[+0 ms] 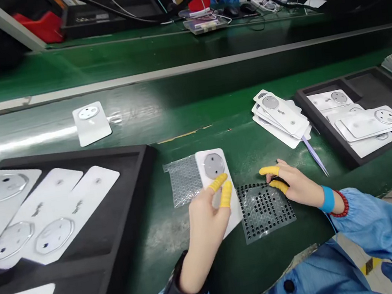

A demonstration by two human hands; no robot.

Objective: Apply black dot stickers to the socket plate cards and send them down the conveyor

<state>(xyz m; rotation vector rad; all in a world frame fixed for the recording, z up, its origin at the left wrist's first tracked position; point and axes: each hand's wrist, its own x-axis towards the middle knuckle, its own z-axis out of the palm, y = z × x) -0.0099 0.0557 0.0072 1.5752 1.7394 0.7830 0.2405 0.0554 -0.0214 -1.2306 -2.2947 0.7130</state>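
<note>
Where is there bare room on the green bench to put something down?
Widest: beyond the bubble wrap, between the lone white plate and the fanned plates. A narrower strip lies between the wrap and left tray. Crowded: by left hand, right hand, tweezers and right tray.

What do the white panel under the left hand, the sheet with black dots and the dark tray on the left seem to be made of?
White rounded panel: probably glossy plastic or coated glass, smooth and pale.
Clear sheet with black dots: likely thin plastic film, since green shows through it.
Large black compartmented tray: matte, perhaps foam or plastic; the thick, dull walls fit either.
</note>
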